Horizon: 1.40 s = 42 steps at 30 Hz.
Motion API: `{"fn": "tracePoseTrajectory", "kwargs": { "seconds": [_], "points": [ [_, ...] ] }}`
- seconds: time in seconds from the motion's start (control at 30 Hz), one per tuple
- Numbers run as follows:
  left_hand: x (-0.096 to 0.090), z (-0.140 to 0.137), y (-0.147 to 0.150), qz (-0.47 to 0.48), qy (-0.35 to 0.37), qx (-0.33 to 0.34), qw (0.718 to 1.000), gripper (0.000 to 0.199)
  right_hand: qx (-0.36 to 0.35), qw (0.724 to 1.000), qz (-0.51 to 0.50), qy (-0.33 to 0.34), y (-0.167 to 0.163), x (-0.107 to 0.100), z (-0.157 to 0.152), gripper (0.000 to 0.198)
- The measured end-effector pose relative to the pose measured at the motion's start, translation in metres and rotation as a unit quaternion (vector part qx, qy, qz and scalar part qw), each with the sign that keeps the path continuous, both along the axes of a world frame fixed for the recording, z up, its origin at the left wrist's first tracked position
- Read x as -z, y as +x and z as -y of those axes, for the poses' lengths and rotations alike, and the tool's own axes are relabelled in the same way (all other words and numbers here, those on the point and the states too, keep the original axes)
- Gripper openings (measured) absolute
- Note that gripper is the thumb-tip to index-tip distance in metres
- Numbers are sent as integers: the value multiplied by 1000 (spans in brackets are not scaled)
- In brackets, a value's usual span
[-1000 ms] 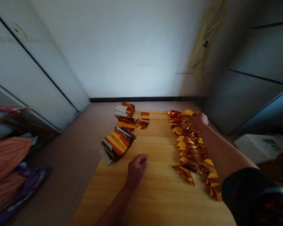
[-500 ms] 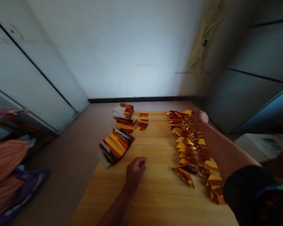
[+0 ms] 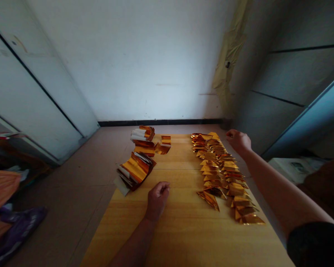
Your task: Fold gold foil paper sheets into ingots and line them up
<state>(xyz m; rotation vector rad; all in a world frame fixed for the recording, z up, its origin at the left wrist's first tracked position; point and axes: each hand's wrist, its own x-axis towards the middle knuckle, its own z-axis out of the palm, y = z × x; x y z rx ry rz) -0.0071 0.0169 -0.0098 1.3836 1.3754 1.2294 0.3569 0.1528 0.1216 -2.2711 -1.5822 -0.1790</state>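
My left hand (image 3: 157, 198) rests on the wooden table (image 3: 167, 237), its fingers curled into a loose fist with nothing visible in them. My right hand (image 3: 239, 141) is held past the table's far right edge, fingers closed, and no object shows in it. Beside it run two rows of folded gold foil papers (image 3: 211, 172), overlapping one another. One folded gold piece (image 3: 210, 200) lies askew at the near end of the inner row. Left of centre is a curved stack of gold foil sheets (image 3: 135, 168), just beyond my left hand.
Another bent stack of foil sheets (image 3: 143, 133) stands at the far left corner, with a small loose gold sheet (image 3: 166, 139) to its right. A white wall (image 3: 156, 66) faces the table. A white box (image 3: 288, 168) is at right, and bags (image 3: 19, 226) lie at left.
My right hand has drawn away to the right from the far end of the outer foil row. My left hand stays closed on the table. The view has turned slightly right.
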Motion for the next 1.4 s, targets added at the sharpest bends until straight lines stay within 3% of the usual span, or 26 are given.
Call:
{"fn": "tracePoseTrajectory", "kwargs": {
  "seconds": [0.13, 0.33, 0.63, 0.9, 1.23, 1.4],
  "points": [
    [-1, 1, 0, -11, -4, -2, 1000, 19, 1, 1000, 1, -30, 5, 15, -25, 33],
    [-2, 1, -1, -41, -7, 0, 999, 17, -84, 990, 74, -88, -5, 41, -73, 35],
    [-3, 1, -3, -56, -10, -2, 998, 17, -109, 980, 115, -124, -23, 70, -122, 31],
    [-4, 3, -1, -41, -21, -20, 999, 17, -123, 980, 103, -119, -25, 82, -132, 25],
    [-3, 2, -4, -64, -24, 0, 998, 16, -126, 981, 91, -120, -27, 83, -130, 33],
    [-3, 2, -1, -45, -23, -18, 999, 16, -138, 982, 95, -88, -25, 73, -125, 23]
  ]
}}
